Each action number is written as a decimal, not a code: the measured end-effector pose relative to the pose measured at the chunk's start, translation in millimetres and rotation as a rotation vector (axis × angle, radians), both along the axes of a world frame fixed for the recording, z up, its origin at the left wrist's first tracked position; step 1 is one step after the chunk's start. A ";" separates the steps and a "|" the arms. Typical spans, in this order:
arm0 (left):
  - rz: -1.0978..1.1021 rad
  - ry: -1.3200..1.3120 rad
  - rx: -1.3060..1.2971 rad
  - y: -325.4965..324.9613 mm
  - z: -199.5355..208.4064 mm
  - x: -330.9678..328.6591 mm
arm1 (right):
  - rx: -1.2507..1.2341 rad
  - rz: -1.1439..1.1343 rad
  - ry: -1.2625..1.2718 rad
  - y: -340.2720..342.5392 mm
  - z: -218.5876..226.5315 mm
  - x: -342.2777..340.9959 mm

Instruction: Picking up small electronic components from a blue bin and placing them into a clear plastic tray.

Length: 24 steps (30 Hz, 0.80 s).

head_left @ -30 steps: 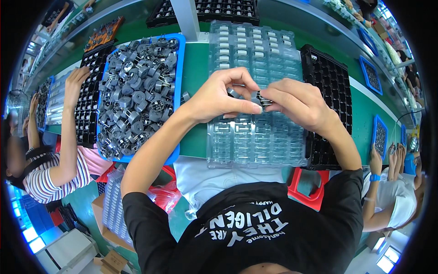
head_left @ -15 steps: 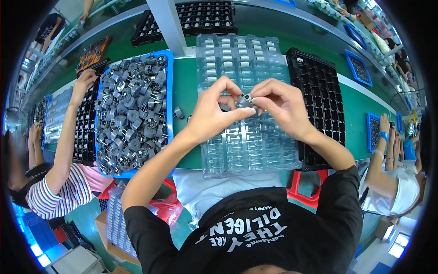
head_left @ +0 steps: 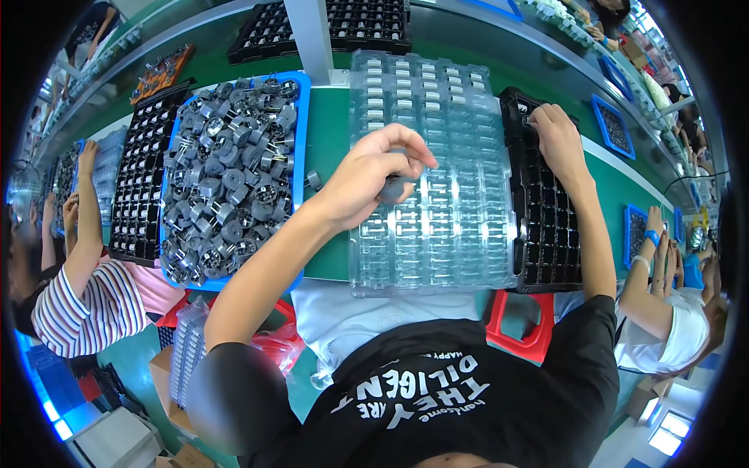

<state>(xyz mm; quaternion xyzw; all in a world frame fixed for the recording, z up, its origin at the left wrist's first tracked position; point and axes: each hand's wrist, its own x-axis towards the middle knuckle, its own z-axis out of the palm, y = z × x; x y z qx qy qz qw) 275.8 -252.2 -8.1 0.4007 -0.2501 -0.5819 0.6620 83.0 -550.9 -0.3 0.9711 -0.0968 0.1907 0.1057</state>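
My left hand [head_left: 374, 175] is closed around a grey round part [head_left: 396, 187], held above the clear plastic tray [head_left: 437, 257]; its thumb and forefinger stretch out past it. My right hand [head_left: 555, 140] reaches over the black pocketed tray [head_left: 546, 242] on the right. Its fingers are pinched together at the far left corner pockets, and they hide whatever is between them. Small white cylinders [head_left: 402, 83] sit in the far rows of the clear tray. To the left, a blue bin [head_left: 306, 148] is heaped with grey round parts [head_left: 226, 171] bearing metal pins.
One loose grey part [head_left: 314, 180] lies on the green table [head_left: 328, 242] between bin and clear tray. A metal post [head_left: 310, 39] rises behind. Another filled black tray [head_left: 140, 179] stands left of the bin, near a person in a striped shirt [head_left: 90, 308]. More people work at right.
My hands have come apart. The right hand has moved right, from the grey part to the black tray's far corner. My left hand keeps the part over the clear tray.
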 end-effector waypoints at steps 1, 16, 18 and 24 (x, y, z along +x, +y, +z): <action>-0.014 -0.011 0.025 -2.1 -1.6 -1.4 | 0.002 0.004 0.001 -2.0 -1.7 1.0; 0.022 -0.098 0.128 3.0 7.6 -6.0 | 0.202 0.223 -0.082 8.7 7.0 37.1; 0.010 -0.101 0.086 1.2 -1.0 -3.8 | 0.167 0.273 -0.055 13.7 5.7 59.5; -0.172 -0.139 0.027 -5.0 -6.2 5.9 | 0.115 0.262 0.094 -2.7 3.7 86.5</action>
